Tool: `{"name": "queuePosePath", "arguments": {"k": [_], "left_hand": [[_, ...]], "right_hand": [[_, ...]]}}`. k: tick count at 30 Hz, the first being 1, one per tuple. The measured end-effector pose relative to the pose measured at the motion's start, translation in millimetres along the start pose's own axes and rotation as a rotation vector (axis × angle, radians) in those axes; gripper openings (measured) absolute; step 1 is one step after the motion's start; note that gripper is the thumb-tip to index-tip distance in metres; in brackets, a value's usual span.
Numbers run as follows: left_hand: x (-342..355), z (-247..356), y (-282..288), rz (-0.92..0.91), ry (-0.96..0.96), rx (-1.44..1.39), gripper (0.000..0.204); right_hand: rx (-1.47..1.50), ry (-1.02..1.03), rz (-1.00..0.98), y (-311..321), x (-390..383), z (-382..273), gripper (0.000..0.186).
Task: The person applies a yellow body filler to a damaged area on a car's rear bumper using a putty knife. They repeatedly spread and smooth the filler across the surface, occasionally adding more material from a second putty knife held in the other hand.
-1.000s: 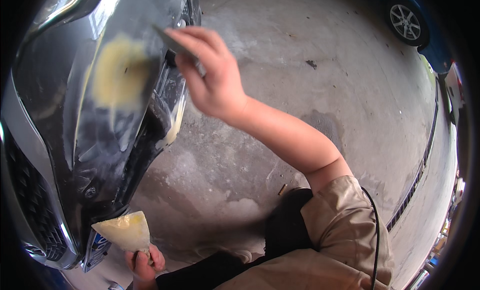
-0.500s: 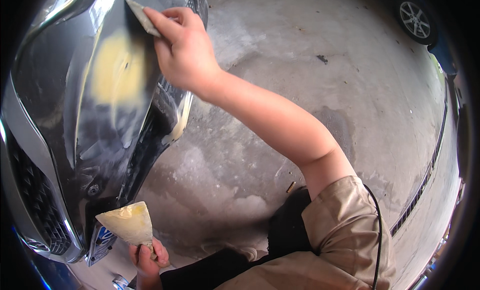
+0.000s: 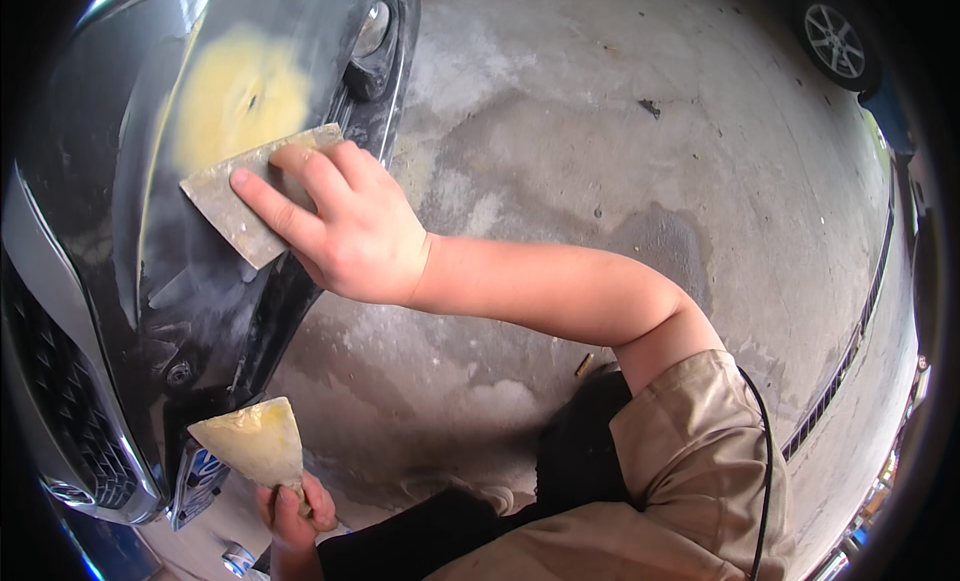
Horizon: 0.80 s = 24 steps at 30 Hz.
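Gripping the flat scraper point(image 3: 232, 203) in my right hand point(image 3: 352, 226), near the yellow patch point(image 3: 235, 96) on the car point(image 3: 85, 146); left hand point(image 3: 294, 516) clasps the putty knife point(image 3: 252, 449) lower down. Best: even pressure, low blade angle.

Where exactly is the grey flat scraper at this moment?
In the head view, the flat scraper is left of centre, in the person's right grip, just below the yellow patch on the dark car panel.
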State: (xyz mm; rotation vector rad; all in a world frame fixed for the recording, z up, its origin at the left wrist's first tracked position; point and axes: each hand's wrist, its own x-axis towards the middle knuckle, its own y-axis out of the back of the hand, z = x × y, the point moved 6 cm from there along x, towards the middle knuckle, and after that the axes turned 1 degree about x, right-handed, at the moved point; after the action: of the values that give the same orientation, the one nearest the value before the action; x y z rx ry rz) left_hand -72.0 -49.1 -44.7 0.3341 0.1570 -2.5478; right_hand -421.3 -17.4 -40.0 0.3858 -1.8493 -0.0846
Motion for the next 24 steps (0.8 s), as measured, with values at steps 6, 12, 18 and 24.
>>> {"name": "queuePosePath", "arguments": {"k": [6,12,18,24], "left_hand": [[-1.5,0.2,1.3,0.069,0.028,-0.010,0.029],[8.2,6.6,-11.2,-0.027,0.042,-0.006,0.024],[11.7,13.9,-25.6,-0.050,0.129,0.062,0.027],[16.9,17.0,-25.4,-0.069,0.082,0.060,0.044]], "right_hand": [[-0.056,0.153,-0.144,-12.3,-30.9,-19.1,0.069],[0.043,0.169,-0.312,-2.0,-44.3,-37.1,0.068],[1.156,-0.398,-0.384,35.4,-20.5,-53.9,0.046],[1.150,-0.114,-0.592,48.0,-1.8,-69.9,0.059]]}}
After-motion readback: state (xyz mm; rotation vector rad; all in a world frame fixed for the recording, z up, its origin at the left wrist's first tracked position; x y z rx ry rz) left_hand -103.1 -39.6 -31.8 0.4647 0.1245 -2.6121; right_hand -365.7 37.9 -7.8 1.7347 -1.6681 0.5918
